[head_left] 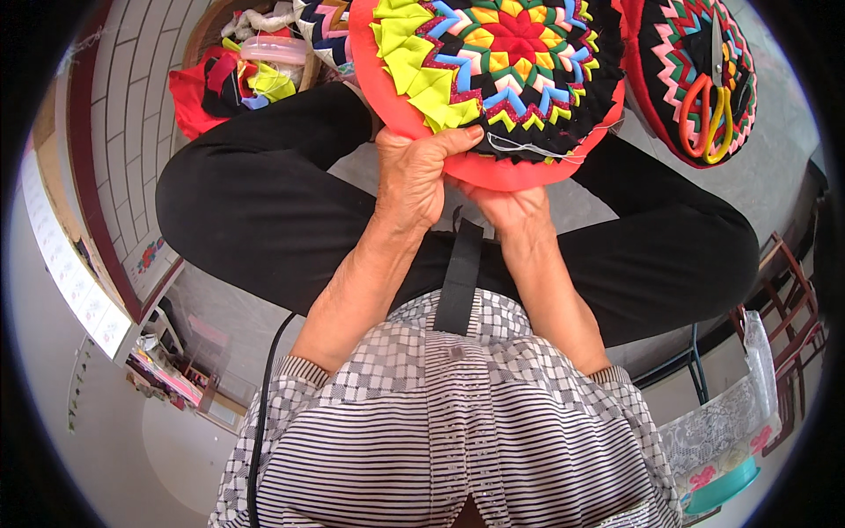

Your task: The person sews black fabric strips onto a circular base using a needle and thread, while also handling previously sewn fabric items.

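Note:
Before me, at the top of the head view, is a round patchwork piece (515,59) of folded fabric points with a coral-red cloth edge (412,105). Yellow-green points stand up along its left side. My left hand (416,165) grips the lower left edge, thumb on top near the black fabric. Under the lower edge is my right hand (508,204); its fingers are hidden behind the cloth. A loop of white thread (528,146) lies across the black part at the bottom. Whether a needle is on it, I cannot tell.
To the right, orange-and-yellow-handled scissors (709,119) lie on a second round patchwork cushion (667,79). At upper left a basket (198,39) holds fabric scraps (270,82) and a pink translucent case (274,50). A lace-patterned cover (716,409) hangs at lower right.

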Demonstrator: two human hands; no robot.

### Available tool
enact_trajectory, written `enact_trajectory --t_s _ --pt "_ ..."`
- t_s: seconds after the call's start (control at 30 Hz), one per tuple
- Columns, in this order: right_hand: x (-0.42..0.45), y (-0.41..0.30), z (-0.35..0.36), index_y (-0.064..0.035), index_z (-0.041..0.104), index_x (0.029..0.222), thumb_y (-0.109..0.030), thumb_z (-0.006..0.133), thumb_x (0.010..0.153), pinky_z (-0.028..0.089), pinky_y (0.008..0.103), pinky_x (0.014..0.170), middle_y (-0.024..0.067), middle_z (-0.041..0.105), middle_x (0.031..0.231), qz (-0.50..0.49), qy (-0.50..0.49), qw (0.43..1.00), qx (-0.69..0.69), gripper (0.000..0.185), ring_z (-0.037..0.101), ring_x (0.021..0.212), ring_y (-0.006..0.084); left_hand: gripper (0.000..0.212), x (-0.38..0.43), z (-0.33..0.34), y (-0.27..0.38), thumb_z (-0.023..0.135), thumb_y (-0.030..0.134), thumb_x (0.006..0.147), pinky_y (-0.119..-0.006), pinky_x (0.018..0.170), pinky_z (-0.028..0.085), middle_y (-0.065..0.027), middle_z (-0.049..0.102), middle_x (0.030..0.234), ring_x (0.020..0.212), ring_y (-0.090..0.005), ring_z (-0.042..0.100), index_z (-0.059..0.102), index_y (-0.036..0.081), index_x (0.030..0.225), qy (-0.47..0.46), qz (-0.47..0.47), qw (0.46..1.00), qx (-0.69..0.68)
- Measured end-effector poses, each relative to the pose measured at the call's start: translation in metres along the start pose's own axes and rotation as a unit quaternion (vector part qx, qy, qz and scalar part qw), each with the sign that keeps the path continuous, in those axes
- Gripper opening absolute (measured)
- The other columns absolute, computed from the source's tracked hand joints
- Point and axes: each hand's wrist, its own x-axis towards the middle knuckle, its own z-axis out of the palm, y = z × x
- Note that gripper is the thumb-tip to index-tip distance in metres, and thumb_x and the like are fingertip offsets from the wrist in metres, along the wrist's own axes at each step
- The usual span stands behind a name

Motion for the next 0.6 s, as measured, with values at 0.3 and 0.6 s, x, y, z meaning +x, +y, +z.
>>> enact_trajectory --t_s 0.3,0.6 --pt "0.019 -0.02 -0.04 -0.006 0.046 0.121 -0.025 0.037 0.095 0.046 0.0416 0.09 0.0127 0.051 0.122 -0.172 -0.036 0.955 -0.237 0.034 0.052 0.108 0.0255 0.039 -0.001 0.002 0.008 0.061 -0.017 0.066 -0.027 0.078 0.051 -0.0075 0.062 0.099 0.088 -0.0145 0.061 0.056 -0.004 0.103 -0.01 0.001 1.0 0.025" --pt "-0.009 -0.02 -0.029 -0.001 0.049 0.116 -0.012 0.053 0.088 0.055 0.0378 0.078 0.0119 0.057 0.112 -0.127 0.016 0.989 -0.08 0.031 0.059 0.098 0.0252 0.04 -0.001 -0.001 0.004 0.063 -0.015 0.067 -0.027 0.078 0.051 -0.0078 0.062 0.101 0.088 -0.0139 0.061 0.056 -0.004 0.105 -0.012 -0.001 0.999 0.046"
